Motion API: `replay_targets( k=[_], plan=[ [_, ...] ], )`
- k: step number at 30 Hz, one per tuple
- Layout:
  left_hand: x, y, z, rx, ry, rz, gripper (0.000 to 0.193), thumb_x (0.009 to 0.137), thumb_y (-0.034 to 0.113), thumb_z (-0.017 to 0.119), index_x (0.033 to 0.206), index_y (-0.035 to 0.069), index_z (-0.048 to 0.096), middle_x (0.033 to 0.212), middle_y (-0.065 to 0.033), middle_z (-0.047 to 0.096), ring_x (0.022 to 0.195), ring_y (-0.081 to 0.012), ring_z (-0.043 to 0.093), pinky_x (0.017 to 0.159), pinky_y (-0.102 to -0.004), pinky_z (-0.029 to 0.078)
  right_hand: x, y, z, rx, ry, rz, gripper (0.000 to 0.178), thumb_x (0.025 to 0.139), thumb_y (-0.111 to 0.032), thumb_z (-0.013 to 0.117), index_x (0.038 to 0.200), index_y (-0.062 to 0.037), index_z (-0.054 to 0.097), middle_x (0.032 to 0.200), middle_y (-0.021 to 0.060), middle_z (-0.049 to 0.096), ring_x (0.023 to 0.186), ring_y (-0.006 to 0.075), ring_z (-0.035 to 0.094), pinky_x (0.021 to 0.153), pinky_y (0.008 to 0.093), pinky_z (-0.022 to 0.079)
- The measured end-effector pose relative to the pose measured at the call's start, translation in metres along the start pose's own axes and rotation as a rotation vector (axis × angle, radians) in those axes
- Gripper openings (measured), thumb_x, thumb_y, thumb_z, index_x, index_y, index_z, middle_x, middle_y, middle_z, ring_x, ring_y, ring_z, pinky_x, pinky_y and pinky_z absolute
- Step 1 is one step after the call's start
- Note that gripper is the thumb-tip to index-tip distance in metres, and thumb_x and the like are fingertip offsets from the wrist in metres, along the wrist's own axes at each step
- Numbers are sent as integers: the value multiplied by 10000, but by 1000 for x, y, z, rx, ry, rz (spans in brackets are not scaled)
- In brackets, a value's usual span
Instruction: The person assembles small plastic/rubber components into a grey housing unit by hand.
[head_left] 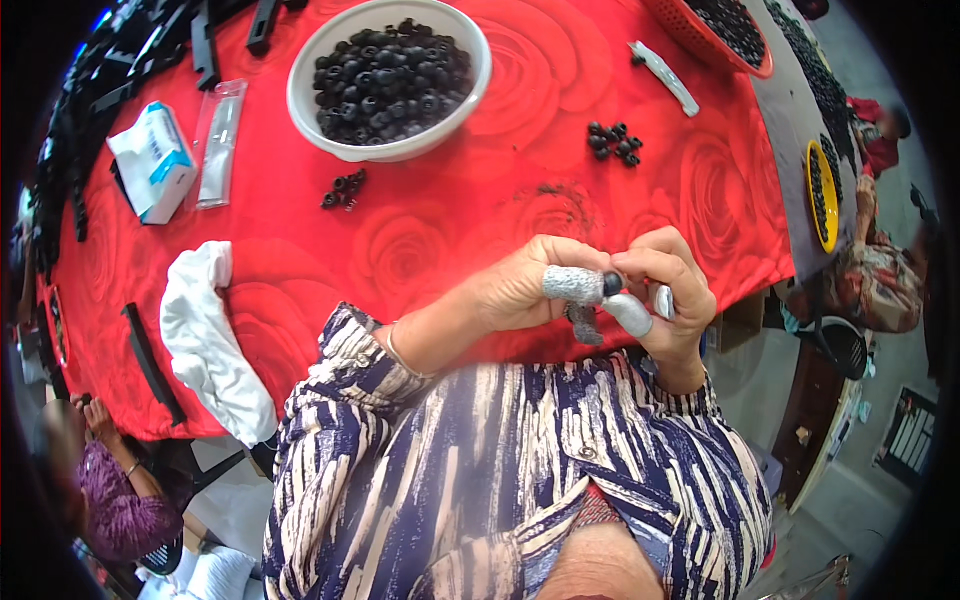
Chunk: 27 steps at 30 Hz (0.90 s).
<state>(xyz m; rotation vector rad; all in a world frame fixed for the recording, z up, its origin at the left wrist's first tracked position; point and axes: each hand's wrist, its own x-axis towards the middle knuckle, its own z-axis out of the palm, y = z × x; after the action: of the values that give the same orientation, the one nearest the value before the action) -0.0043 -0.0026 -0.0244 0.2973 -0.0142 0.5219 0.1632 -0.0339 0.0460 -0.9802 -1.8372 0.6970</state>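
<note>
My left hand (530, 285) and my right hand (670, 290) meet over the near edge of the red tablecloth. A small round black part (613, 284) sits at the left fingertips, against the right hand's fingers. Grey wrapping (572, 284) covers left fingers, and a pale grey wrap (629, 315) covers a right finger. Both hands are closed in a pinch; whatever else the right fingers hold is hidden. Beyond them lie black crumbs (565, 200) and a small pile of round black parts (614, 144). A white bowl (301, 110) holds many similar parts.
Leftward are a white cloth (205, 335), a black strip (152, 365), a tissue pack (155, 165) and a clear plastic sleeve (218, 150). Dark pieces (345, 188) lie below the bowl. A pale-handled tool (668, 80), red basket (690, 45) and yellow basket (833, 235) stand rightward. People sit both sides.
</note>
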Motion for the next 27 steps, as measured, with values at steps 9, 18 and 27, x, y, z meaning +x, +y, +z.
replay_targets(
  k=[9, 18, 27],
  plan=[
    [-11, 12, 48, 247, 168, -92, 388, 776, 332, 679, 947, 0, 573, 960, -99, 552, 883, -171, 564, 769, -303, 488, -7, 0, 1, 95, 14, 7, 403, 590, -21, 778, 956, -6, 610, 844, 68, 548, 603, 73, 493, 489, 207, 387],
    [-15, 8, 51, 133, 223, 49, 219, 832, 82, 596, 1029, -10, 619, 978, -118, 635, 870, -184, 621, 762, -276, 507, -8, -4, 0, 60, 16, 54, 433, 588, -65, 799, 970, -7, 605, 848, 79, 556, 602, 90, 515, 480, 213, 403],
    [-4, 2, 16, 5, -9, -111, 211, 843, 88, 584, 1016, -25, 618, 1005, -131, 618, 932, -193, 592, 816, -293, 477, -9, -4, 0, 33, 13, 20, 443, 593, -102, 804, 975, 3, 605, 856, 93, 561, 595, 88, 517, 473, 219, 408]
  ],
)
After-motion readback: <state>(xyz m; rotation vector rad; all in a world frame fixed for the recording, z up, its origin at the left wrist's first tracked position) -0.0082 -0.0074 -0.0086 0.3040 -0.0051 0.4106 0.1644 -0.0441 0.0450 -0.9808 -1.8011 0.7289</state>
